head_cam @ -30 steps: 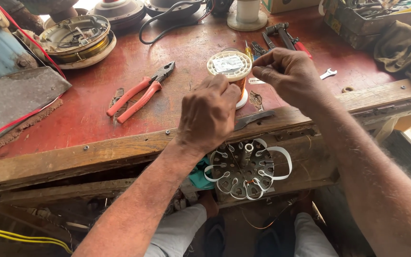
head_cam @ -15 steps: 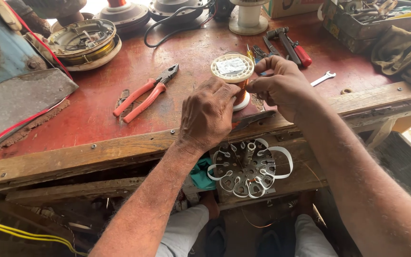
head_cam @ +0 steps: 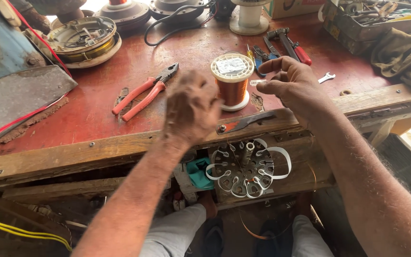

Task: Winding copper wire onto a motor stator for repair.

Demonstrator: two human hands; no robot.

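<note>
Beside the copper wire spool [head_cam: 232,81], both hands hover, the left hand [head_cam: 192,108] and the right hand [head_cam: 295,84].

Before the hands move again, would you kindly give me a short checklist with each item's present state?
1. Copper wire spool upright on the bench: ok.
2. Left hand free of tools: cannot tell, blurred.
3. Right hand pinching something small beside the spool: ok; wire itself too thin to see.
4. Red pliers lying apart from both hands: ok.
5. Slotted stator under the bench edge, unobstructed: ok.
</note>
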